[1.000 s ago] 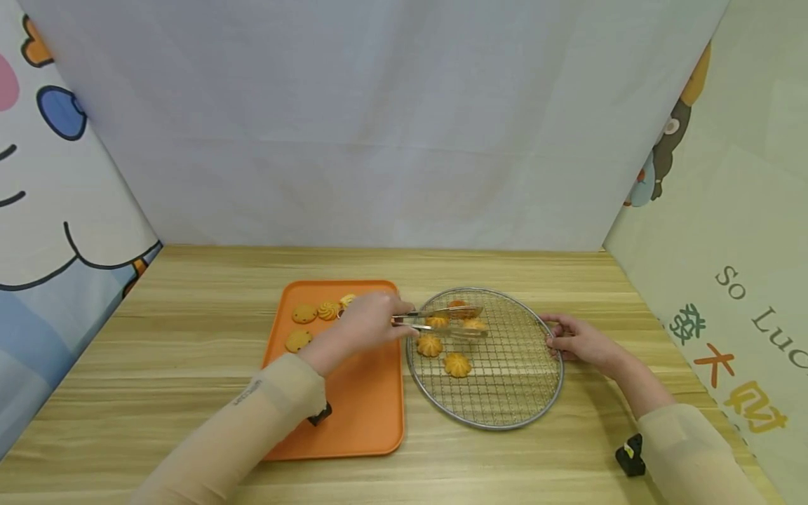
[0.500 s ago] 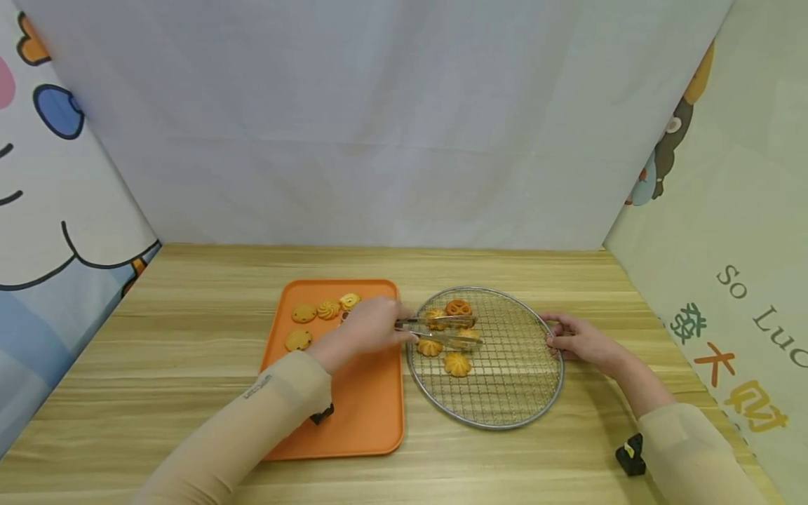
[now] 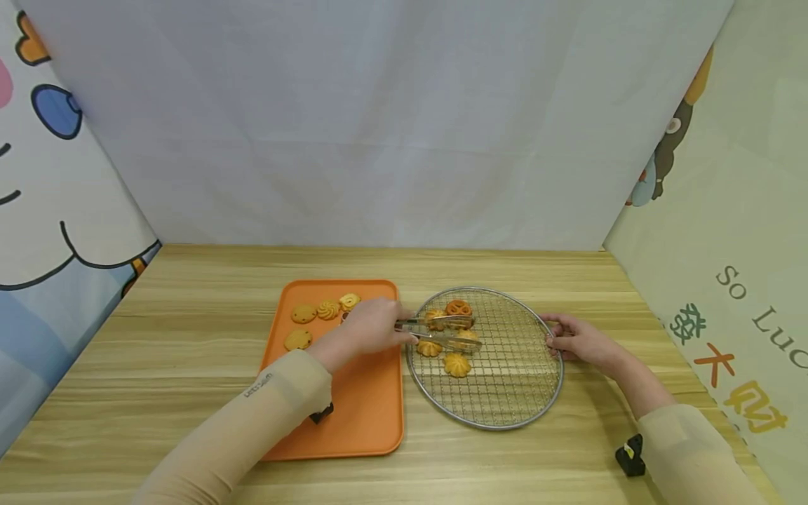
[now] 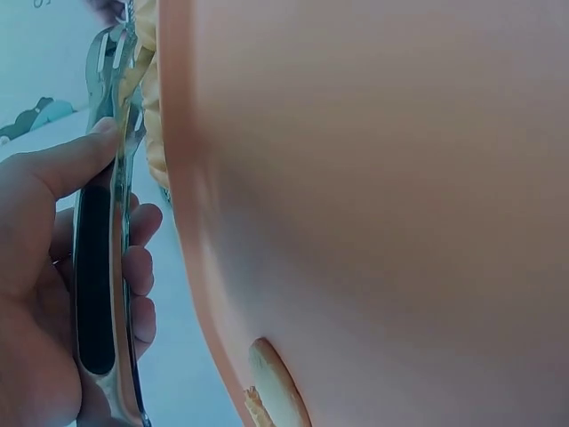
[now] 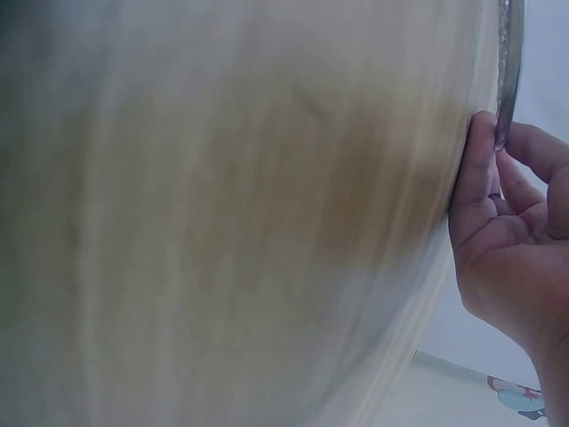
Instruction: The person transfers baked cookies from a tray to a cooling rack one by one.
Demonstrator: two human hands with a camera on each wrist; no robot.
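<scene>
My left hand (image 3: 372,325) grips metal tongs (image 4: 96,276) with a black inlay in the handle, its fingers wrapped round them in the left wrist view. The parted arms of the tongs reach over the left part of a round wire rack (image 3: 489,427). A flower-shaped cookie (image 3: 467,339) lies partly under the nearer arm, near its tip. Beside it on the mesh are a pretzel-shaped cookie (image 3: 459,307) and several more flower-shaped cookies, one of them (image 3: 457,365) uncovered. At the rack's right side, my right hand (image 3: 582,341) pinches the rim between thumb and fingers.
An orange tray (image 3: 372,442) lies left of the rack, close to its rim. At its back left are several cookies, among them a round one (image 3: 299,341) and a swirled one (image 3: 327,310). A pale cloth wall (image 3: 379,140) rises behind the wooden table (image 3: 158,337).
The tongs have shifted slightly left and toward me over the rack, uncovering the pretzel-shaped cookie. Over the last half second they have hardly moved. My right hand keeps its place on the rim.
</scene>
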